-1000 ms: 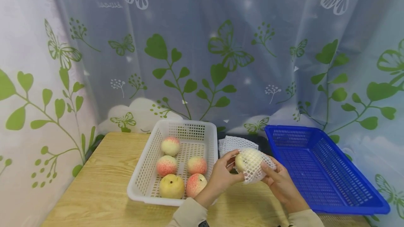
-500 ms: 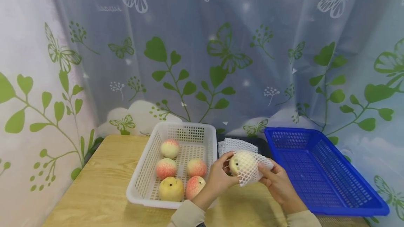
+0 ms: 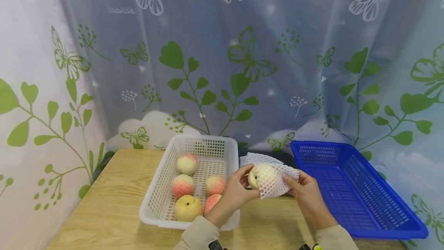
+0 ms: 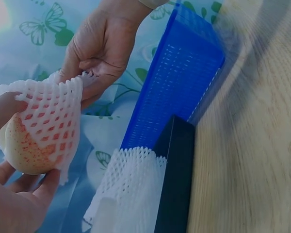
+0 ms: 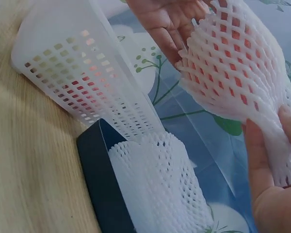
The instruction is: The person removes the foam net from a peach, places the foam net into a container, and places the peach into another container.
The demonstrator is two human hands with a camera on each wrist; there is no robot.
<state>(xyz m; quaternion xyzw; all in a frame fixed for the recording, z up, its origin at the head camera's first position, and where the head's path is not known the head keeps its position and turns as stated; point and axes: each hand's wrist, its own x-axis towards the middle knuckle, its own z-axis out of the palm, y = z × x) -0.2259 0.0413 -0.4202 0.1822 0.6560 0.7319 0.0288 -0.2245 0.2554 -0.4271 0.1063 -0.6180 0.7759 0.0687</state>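
A pale peach [image 3: 254,179] with reddish speckles sits partly inside a white foam fruit net [image 3: 273,184], its bare end with a dark spot facing left. My left hand [image 3: 239,190] grips the peach at this end, with thumb and fingers on opposite sides, at the net's open edge. On the other side my right hand [image 3: 308,198] pinches the net's narrow, gathered end. The right wrist view shows the net [image 5: 233,63] stretched over the fruit, red skin showing through the mesh. Both hands are raised in front of a dark box [image 4: 177,179] of flat foam nets [image 4: 131,179].
On the left of the wooden table [image 3: 111,200] stands a white plastic basket [image 3: 149,203] with several peaches [image 3: 182,185] and a yellow fruit [image 3: 188,208]. A blue basket [image 3: 381,219] stands at the right. Behind hangs a patterned curtain [image 3: 208,22].
Both hands have shifted slightly left with the peach and net. The peach has turned, so its dark-spotted end now shows on the left, out of the net.
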